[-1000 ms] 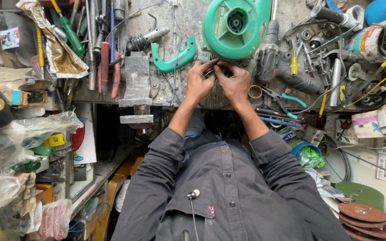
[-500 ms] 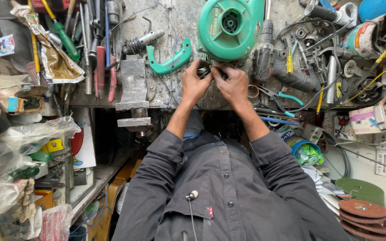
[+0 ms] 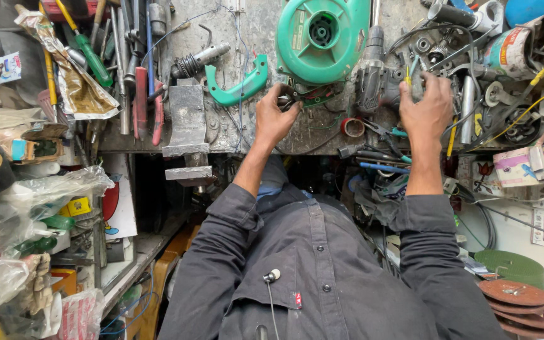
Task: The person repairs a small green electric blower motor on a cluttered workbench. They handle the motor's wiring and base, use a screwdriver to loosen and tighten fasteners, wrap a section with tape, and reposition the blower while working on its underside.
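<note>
Green plastic is the largest item before you: a round fan housing (image 3: 322,39) lies at the far edge of the workbench (image 3: 247,135). Just below its rim, your left hand (image 3: 276,116) is closed on a small dark part (image 3: 289,99), pinched between thumb and fingertips; the part sits over the bench top, touching or nearly touching the housing's lower edge, I cannot tell which. It looks small and stiff, light enough for a fingertip hold, and likely to slip away among the clutter if released carelessly. Thin wires (image 3: 313,99) run beside it; judge them delicate and keep your hold on the solid body, not the leads.

Your right hand (image 3: 428,107) is well apart to the right, fingers spread and holding nothing, over a tangle of tools near a grey drill (image 3: 371,75). It is nearest to a yellow-handled tool (image 3: 408,77), but contact cannot be confirmed.

Surface: a scarred grey metal bench top, crowded. A green curved handle (image 3: 237,85) lies to the left of your left hand, a metal block (image 3: 187,119) further left, then screwdrivers and pliers (image 3: 140,94). A red tape roll (image 3: 351,127) lies between your hands.

Room: a cramped workshop. Shelves with bagged goods (image 3: 26,208) stand on your left; abrasive discs (image 3: 514,293) are stacked low on your right.
</note>
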`<state>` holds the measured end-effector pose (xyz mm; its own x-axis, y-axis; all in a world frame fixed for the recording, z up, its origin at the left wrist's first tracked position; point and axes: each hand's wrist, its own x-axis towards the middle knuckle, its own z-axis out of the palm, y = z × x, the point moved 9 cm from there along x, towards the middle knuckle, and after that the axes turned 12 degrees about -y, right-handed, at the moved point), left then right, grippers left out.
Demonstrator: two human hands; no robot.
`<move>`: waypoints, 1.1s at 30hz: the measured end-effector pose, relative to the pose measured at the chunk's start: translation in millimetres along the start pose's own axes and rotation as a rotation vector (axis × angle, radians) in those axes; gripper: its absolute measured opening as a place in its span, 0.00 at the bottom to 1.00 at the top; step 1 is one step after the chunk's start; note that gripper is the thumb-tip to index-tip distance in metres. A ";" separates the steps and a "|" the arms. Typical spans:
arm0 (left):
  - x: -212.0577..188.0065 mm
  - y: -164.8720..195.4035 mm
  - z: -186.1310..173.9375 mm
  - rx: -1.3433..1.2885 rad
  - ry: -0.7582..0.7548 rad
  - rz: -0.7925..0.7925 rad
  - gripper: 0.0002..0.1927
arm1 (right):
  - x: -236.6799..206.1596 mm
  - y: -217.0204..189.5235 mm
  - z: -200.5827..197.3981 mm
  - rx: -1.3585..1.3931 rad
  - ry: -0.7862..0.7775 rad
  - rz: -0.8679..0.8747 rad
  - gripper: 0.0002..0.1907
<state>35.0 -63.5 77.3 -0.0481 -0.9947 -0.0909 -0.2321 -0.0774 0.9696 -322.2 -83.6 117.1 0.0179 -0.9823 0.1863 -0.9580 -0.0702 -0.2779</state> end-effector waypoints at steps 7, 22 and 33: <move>-0.4 4.8 -0.3 0.026 0.012 0.053 0.12 | 9.9 29.5 31.7 0.021 -0.184 0.132 0.15; 3.1 -7.5 1.2 0.024 0.017 0.043 0.16 | -4.0 -179.3 -96.1 0.126 -0.184 -0.472 0.10; 2.8 2.5 -0.8 -0.023 0.023 0.098 0.13 | -1.6 -255.3 -57.2 -0.228 -0.204 -0.808 0.10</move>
<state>35.1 -66.6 79.7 -0.0469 -0.9989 0.0096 -0.2054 0.0191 0.9785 -94.0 -54.2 241.6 0.7484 -0.6600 0.0659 -0.6632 -0.7455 0.0665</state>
